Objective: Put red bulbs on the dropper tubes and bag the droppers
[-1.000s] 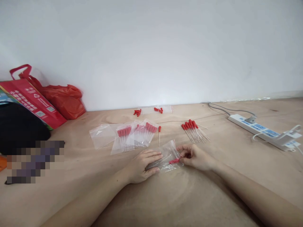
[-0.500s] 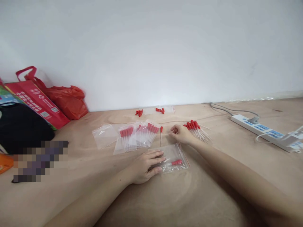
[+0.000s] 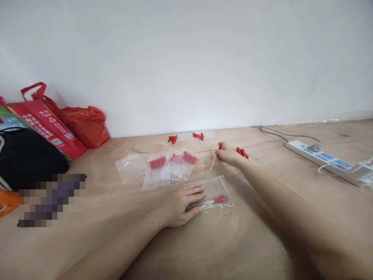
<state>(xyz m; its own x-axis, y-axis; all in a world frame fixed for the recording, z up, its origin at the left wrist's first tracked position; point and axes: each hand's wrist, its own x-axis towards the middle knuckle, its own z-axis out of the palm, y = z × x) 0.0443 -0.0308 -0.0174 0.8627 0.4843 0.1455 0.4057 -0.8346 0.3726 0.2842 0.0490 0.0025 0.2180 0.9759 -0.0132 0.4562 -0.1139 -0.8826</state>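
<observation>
My left hand point(image 3: 183, 206) lies with fingers stretched out on a clear zip bag point(image 3: 214, 186), pressing its left part to the table. Inside that bag shows a red-bulbed dropper point(image 3: 220, 199), its stem partly hidden. My right hand point(image 3: 229, 154) is pinched on another dropper point(image 3: 213, 161), whose pale stem slants down to the left. Behind the right hand lies a pile of droppers point(image 3: 242, 152), partly covered by the hand and forearm. Filled zip bags of droppers point(image 3: 157, 163) overlap beyond my left hand.
A flat zip bag point(image 3: 130, 168) lies left of the filled ones. Loose red bulbs point(image 3: 172, 139) rest near the wall. At right is a power strip point(image 3: 320, 155) with a cable. Red bags point(image 3: 90, 126) and a black bag point(image 3: 29, 159) stand at left.
The single dropper that lay between the filled bags and my right hand is gone from there. My right hand has moved slightly up and right and now pinches a dropper. My left hand stays put.
</observation>
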